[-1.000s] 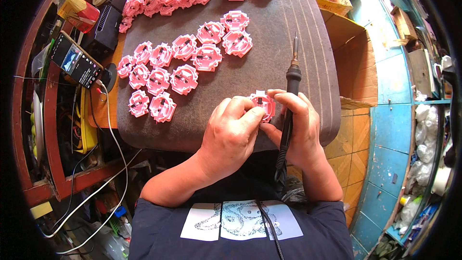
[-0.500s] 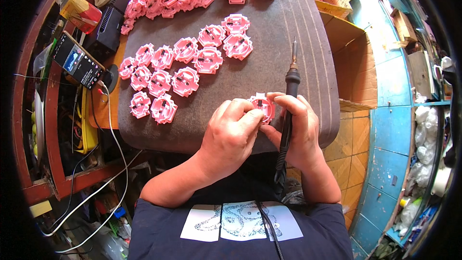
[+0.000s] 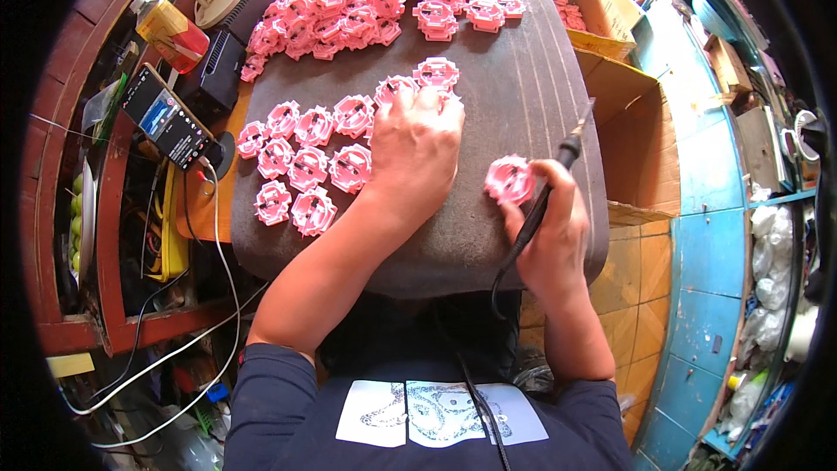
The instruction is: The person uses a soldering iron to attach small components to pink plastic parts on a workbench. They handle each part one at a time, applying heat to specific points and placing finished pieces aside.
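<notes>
While your right hand [image 3: 558,231] holds a soldering iron [image 3: 534,211] and a pink piece [image 3: 509,180], your left hand [image 3: 417,144] is over other pieces [image 3: 393,87], its grip too hidden to tell.

L hand [image 3: 415,146] hides part of a pink piece [image 3: 395,87], upper mid of pic; can't tell its grip. Solder iron tip [image 3: 579,125], R of ctr, is blurry. Phone [image 3: 164,119], upper L: words too small. Black cord [image 3: 480,407] cut off at btm edge.
</notes>
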